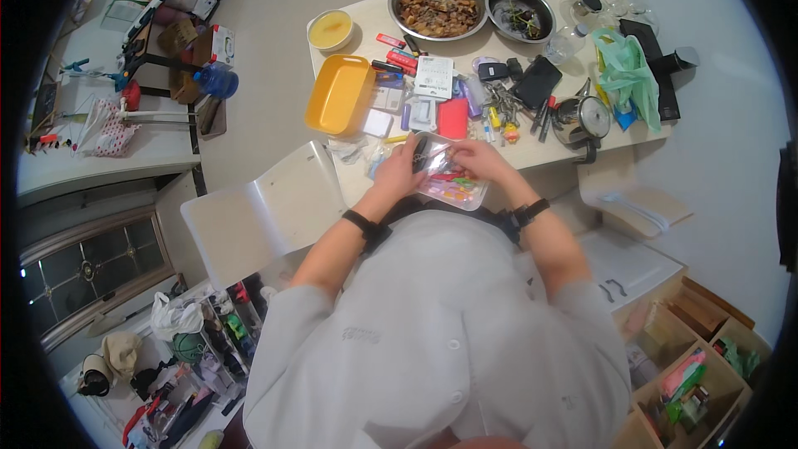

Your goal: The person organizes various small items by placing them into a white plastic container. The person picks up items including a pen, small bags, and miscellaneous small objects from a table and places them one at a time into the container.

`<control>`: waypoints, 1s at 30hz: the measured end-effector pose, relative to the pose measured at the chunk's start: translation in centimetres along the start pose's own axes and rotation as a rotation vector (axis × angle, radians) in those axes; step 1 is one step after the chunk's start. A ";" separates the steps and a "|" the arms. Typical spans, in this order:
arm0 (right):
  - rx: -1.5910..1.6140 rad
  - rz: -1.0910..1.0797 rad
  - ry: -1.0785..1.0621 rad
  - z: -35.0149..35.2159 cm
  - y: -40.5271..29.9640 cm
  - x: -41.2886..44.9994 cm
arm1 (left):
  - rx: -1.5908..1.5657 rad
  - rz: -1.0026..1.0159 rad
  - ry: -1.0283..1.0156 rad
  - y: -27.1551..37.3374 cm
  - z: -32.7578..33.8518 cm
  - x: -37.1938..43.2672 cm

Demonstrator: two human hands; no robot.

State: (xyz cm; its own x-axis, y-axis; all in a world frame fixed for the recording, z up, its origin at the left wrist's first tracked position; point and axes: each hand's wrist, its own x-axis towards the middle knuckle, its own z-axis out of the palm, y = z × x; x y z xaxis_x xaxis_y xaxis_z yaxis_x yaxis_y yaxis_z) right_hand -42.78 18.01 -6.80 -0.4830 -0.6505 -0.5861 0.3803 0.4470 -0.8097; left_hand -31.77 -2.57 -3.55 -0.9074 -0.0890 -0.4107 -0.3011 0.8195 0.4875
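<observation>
A clear plastic tray (472, 202) with pink, red, green and dark small items lies at the near edge of the table, close to my body. My left hand (399, 168) grips its left side, the thumb near a dark item inside. My right hand (479, 160) reaches over the tray's upper right part, fingers bent among the small items; whether it pinches one I cannot tell. Just beyond the tray are a red box-like item (453, 118), a white device (423, 115), a white printed box (434, 77), a yellow bin (340, 95) and keys (506, 103).
Two steel bowls, one of brown pieces (438, 5) and one of dark stems (519, 14), stand at the far side. A steel kettle (581, 120), a black pouch (538, 82) and a green plastic bag (629, 68) are on the right. A chair (268, 212) stands left.
</observation>
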 end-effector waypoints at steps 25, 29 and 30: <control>-1.349 -0.140 0.632 -13.5 -5.8 11.1 | 0.013 -0.155 0.128 0.9 2.7 -0.5; -1.046 -0.426 0.717 -11.7 -7.2 7.8 | -0.014 -0.148 0.142 0.3 3.0 -0.3; -0.747 -0.386 0.677 -10.3 -8.1 5.7 | -0.021 -0.142 0.140 0.2 3.0 -0.2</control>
State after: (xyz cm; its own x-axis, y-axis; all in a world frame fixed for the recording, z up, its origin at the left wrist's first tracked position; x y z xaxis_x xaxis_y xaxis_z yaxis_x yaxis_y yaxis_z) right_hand -56.72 17.03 -3.86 -0.8901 -0.4558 0.0030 -0.3579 0.6948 -0.6238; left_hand -30.75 -0.68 -5.74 -0.8869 -0.2816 -0.3662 -0.4334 0.7813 0.4491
